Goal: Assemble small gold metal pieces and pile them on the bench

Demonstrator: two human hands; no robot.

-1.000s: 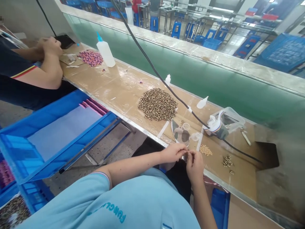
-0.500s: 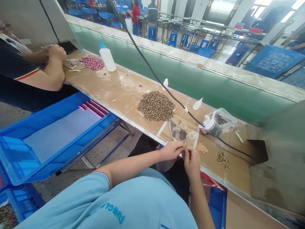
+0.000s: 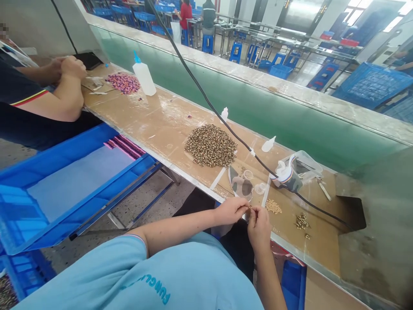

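Observation:
My left hand (image 3: 232, 211) and my right hand (image 3: 259, 229) meet above the table's near edge, their fingertips pinching a tiny thin item (image 3: 250, 209) too small to identify. Just past my right hand lies a small heap of pale beads (image 3: 273, 206). Farther right is a smaller heap of gold-coloured beads (image 3: 302, 221). A large pile of gold-and-dark beads (image 3: 211, 145) sits beyond both hands on the brown-papered workbench (image 3: 167, 125). A patterned paper scrap (image 3: 240, 186) lies close to my left hand.
A black cable (image 3: 206, 99) crosses the bench to a taped plastic container (image 3: 288, 176). A co-worker's hands (image 3: 72, 67) rest near purple beads (image 3: 124, 83) and a glue bottle (image 3: 144, 77). A blue crate (image 3: 80, 181) stands below the bench, with a green partition (image 3: 290, 116) behind.
The whole view has swung slightly as my head moved. Both hands stay together at the bench edge, still pinching the tiny item. The co-worker's hands have shifted slightly.

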